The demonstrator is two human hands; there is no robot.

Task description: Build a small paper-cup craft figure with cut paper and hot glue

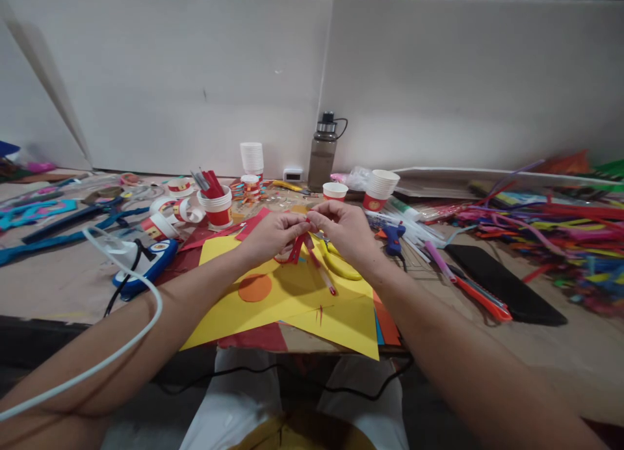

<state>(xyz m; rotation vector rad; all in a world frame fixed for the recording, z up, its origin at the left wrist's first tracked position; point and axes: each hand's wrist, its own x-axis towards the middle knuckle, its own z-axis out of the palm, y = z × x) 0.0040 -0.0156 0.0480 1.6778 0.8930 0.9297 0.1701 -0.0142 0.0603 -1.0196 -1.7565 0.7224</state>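
My left hand point(275, 234) and my right hand point(345, 232) meet above the yellow paper point(224, 313), fingertips pinched close together. Between them a red paper strip point(295, 250) hangs down, its upper end hidden by my fingers. Both hands appear closed on this strip. Just below lies a pen with a red tip point(327, 282). Yellow-handled scissors point(341, 265) rest beside my right hand, partly covered by it. An orange paper circle point(255, 287) lies on the yellow paper to the left, and a few thin red scraps point(320, 313) are nearer me.
A paper cup with red sticks point(215, 206) stands behind my left hand. A water bottle point(322, 154) is at the back. To the right are a blue glue gun point(392, 238), a red cutter point(482, 297), a black phone-like slab point(504, 284) and pipe cleaners point(550, 225). A white cable point(141, 330) crosses my left forearm.
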